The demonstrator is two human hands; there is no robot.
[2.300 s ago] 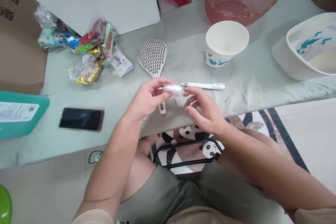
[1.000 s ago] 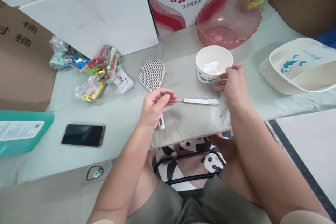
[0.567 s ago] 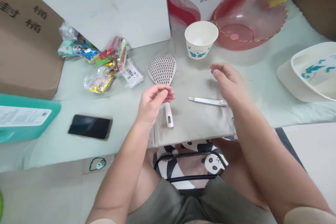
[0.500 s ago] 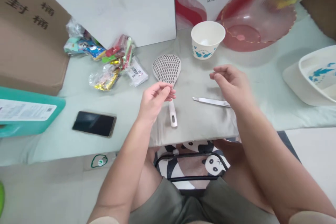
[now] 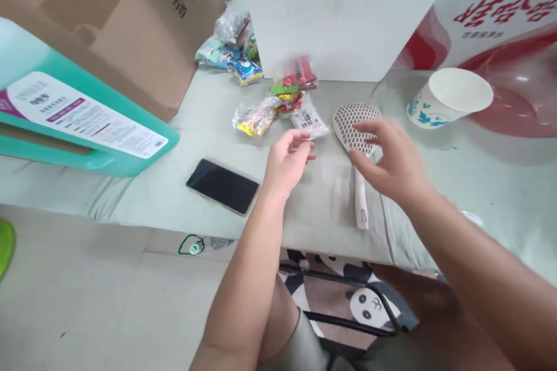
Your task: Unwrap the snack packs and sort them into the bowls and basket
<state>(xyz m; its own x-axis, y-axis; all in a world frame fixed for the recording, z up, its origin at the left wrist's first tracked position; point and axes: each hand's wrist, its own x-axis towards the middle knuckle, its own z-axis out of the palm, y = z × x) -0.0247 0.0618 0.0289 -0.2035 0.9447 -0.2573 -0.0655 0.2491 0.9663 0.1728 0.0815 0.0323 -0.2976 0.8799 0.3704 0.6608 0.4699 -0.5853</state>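
Observation:
My left hand (image 5: 290, 162) hovers above the cloth between the phone and the skimmer, fingers loosely curled, thumb and fingertips slightly apart, nothing visible in it. My right hand (image 5: 389, 156) is open, thumb and fingers spread, partly covering the perforated head of a light-grey skimmer (image 5: 348, 124). Whether it touches the skimmer I cannot tell. The skimmer's handle points toward the table's front edge. Left of my left hand lies a dark-screened phone (image 5: 223, 185). Ahead of it are several small packaged snacks (image 5: 256, 119). A white paper cup (image 5: 424, 104) with blue leaves stands beyond my right hand.
A teal jug (image 5: 152, 136) with a white label and a cardboard box (image 5: 143, 46) stand at the left. A white box (image 5: 322, 17) blocks the back. At the right is a translucent red bowl (image 5: 513, 116). Beyond my right forearm shows a small white piece (image 5: 472, 218).
The view has turned left, so the table's things sit farther right. My right hand has moved left to over the skimmer, its fingers spread wider. My left hand is now left of the skimmer.

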